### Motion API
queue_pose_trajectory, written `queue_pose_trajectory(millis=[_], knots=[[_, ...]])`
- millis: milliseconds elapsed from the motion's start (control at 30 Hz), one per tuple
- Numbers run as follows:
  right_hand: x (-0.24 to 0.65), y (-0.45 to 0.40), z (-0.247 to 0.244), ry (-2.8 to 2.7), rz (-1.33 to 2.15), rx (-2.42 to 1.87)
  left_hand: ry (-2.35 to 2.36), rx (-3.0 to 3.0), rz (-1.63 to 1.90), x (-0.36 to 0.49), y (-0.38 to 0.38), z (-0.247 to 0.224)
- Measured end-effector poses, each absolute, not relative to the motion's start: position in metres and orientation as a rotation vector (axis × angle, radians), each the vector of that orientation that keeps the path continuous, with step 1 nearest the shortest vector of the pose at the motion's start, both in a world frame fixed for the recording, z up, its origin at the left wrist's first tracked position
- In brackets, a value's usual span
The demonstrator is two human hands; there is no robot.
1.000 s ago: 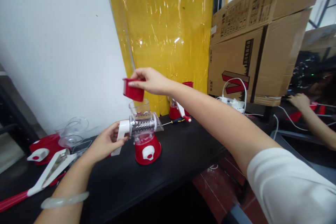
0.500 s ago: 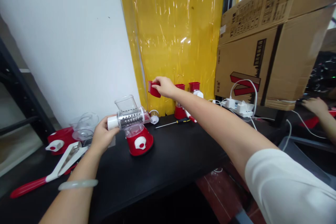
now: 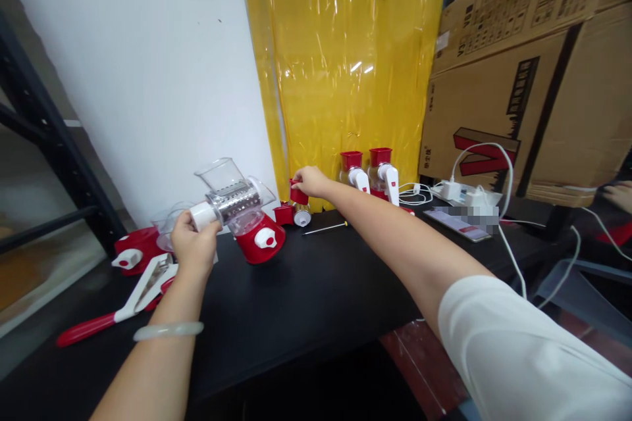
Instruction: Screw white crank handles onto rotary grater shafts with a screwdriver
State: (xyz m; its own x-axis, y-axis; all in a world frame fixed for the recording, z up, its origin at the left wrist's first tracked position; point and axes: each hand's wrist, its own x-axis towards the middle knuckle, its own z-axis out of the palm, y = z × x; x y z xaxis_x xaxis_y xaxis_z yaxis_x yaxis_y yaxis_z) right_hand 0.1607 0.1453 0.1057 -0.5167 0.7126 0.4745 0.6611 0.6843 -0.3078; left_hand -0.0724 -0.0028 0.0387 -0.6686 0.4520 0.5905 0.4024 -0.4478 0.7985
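My left hand (image 3: 195, 243) is closed around the white end of a rotary grater (image 3: 259, 240). This grater has a red base, a perforated metal drum (image 3: 237, 200) and a clear hopper, and it leans to the left. Reaching to the back of the table, my right hand (image 3: 312, 182) pinches a small red plastic piece (image 3: 299, 194). Just below that piece lies a loose metal drum (image 3: 301, 216) with a white end, beside another red part (image 3: 284, 214). A screwdriver (image 3: 323, 229) lies close by, its handle mostly behind my right forearm.
Left of the grater are a red base (image 3: 138, 250) and a white tool with a red handle (image 3: 89, 330). Two more graters (image 3: 381, 158) stand behind my right arm. A phone (image 3: 459, 222), power strip (image 3: 464, 194), cables and cardboard box (image 3: 494, 112) are at right, near another person's hand (image 3: 619, 196).
My right hand has lowered the red piece toward the loose drum at the back. The grater in my left hand has tilted further left. The whole view has shifted, bringing the phone into sight.
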Motion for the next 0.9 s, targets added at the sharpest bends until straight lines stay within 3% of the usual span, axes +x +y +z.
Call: queue_pose_trajectory(millis=[500,900], knots=[[0.116,0.134,0.062,-2.454,0.065,-0.987,1.709,1.364,2.304,-0.068,-0.003,0.037],[0.088,0.136,0.06,-2.686,0.18,-1.09,2.169,1.386,2.24,-0.08,-0.004,0.037]])
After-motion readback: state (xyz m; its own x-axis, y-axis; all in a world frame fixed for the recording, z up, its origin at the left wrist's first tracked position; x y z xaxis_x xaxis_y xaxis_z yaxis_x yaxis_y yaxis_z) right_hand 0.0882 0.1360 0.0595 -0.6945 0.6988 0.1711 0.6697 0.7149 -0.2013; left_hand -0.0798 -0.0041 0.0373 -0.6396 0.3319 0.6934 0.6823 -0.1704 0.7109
